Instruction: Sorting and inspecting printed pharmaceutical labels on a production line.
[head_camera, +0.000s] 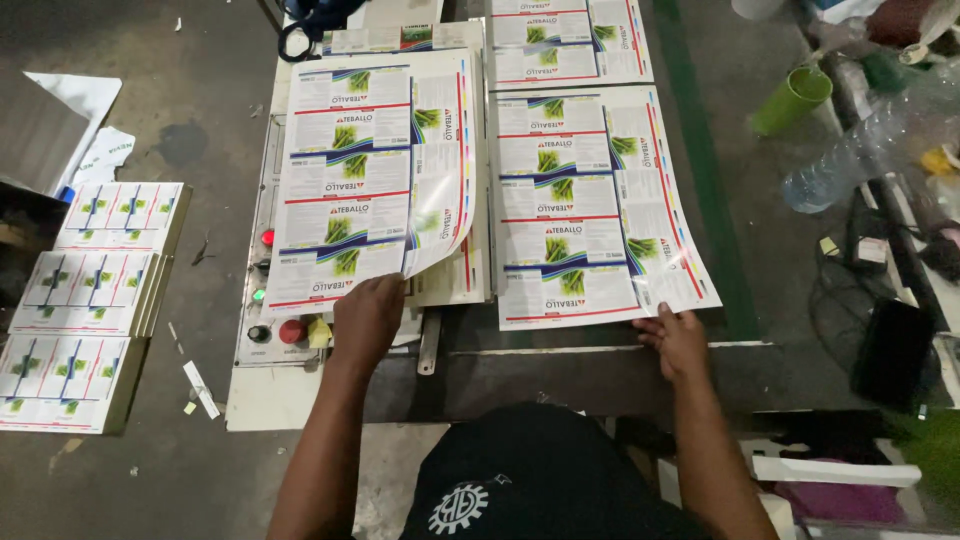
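Note:
My left hand (366, 322) grips the near edge of a glossy printed sheet (365, 170) with green plant pictures and red lines; its near right corner curls up off the stack below. My right hand (675, 340) rests fingers-spread on the near edge of a second printed sheet stack (590, 200) lying flat to the right. Both stacks lie on a dark machine table (560, 375) in front of me.
A control panel (262, 300) with red and green buttons sits left of the sheets. Cut label stacks (95, 290) lie on the floor at left. More sheets (565, 40) lie farther back. A green cup (792, 98) and a plastic bottle (860, 150) are at right.

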